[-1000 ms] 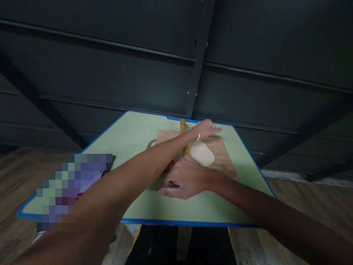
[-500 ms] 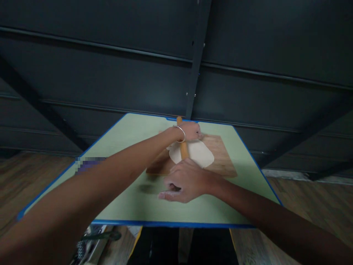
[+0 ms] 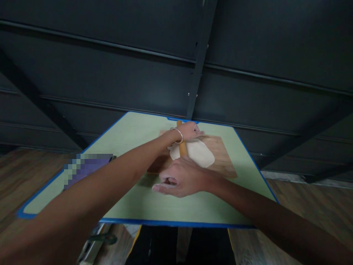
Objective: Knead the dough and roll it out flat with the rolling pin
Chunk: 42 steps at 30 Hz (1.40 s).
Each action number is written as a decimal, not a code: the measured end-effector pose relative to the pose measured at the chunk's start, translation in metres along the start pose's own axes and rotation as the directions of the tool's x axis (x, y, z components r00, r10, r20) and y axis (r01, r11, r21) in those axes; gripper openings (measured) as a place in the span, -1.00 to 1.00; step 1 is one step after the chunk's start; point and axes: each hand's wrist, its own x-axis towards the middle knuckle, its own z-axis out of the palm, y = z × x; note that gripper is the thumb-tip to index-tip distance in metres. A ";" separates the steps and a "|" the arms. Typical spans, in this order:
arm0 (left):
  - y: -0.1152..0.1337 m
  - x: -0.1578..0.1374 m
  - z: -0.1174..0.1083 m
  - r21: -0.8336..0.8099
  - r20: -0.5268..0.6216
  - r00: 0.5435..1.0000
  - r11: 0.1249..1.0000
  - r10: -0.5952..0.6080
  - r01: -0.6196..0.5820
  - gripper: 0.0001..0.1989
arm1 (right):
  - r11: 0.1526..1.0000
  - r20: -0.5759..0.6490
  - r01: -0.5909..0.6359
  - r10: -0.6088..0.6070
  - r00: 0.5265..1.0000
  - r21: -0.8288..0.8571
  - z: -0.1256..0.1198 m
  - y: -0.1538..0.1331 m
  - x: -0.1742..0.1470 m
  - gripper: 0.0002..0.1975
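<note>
A wooden rolling pin [image 3: 183, 149] lies lengthwise away from me across a flat sheet of pale dough [image 3: 202, 154]. Under the dough is a wooden board [image 3: 224, 162]. My left hand [image 3: 190, 130], with a thin bracelet at the wrist, is closed round the pin's far part. Nearer to me, my right hand [image 3: 182, 176] is closed over the near end, its thumb sticking out to the left. Both hands hide parts of the pin. The dough spreads mostly to the right of the pin, with a ragged edge on the left.
The board rests on a pale green table [image 3: 132, 209] with a blue edge. At the left lies a purple, partly pixelated object [image 3: 92, 167], half behind my left forearm. A dark panelled wall [image 3: 132, 81] stands right behind the table.
Both hands and the rolling pin have shifted slightly to the left over the dough. More of the purple object shows beside my left forearm. My grip looks the same.
</note>
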 end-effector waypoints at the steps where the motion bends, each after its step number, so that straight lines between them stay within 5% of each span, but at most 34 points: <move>1: -0.001 0.000 0.001 -0.042 -0.006 1.000 0.999 0.009 -0.009 -0.47 | 1.000 0.004 -0.014 0.015 1.000 -0.015 0.000 -0.002 0.002 -0.42; 19: -0.016 -0.006 0.006 -0.163 -0.054 0.998 0.986 0.024 -0.033 -0.44 | 0.985 0.126 0.128 -0.114 0.985 -0.111 -0.002 -0.007 0.021 -0.40; 29: -0.016 -0.009 0.003 -0.187 -0.074 0.996 0.981 0.043 -0.056 -0.38 | 0.989 0.069 0.106 -0.100 0.993 -0.099 -0.001 -0.012 0.029 -0.37; 34: -0.025 -0.007 0.004 -0.134 -0.133 0.991 0.990 0.023 -0.041 -0.36 | 0.987 0.121 0.130 -0.118 0.986 -0.094 -0.004 -0.014 0.034 -0.38; 42: -0.023 -0.015 -0.003 0.106 -0.062 0.998 0.994 0.025 -0.018 -0.46 | 0.988 0.152 0.152 -0.147 0.977 -0.021 0.001 -0.016 0.045 -0.42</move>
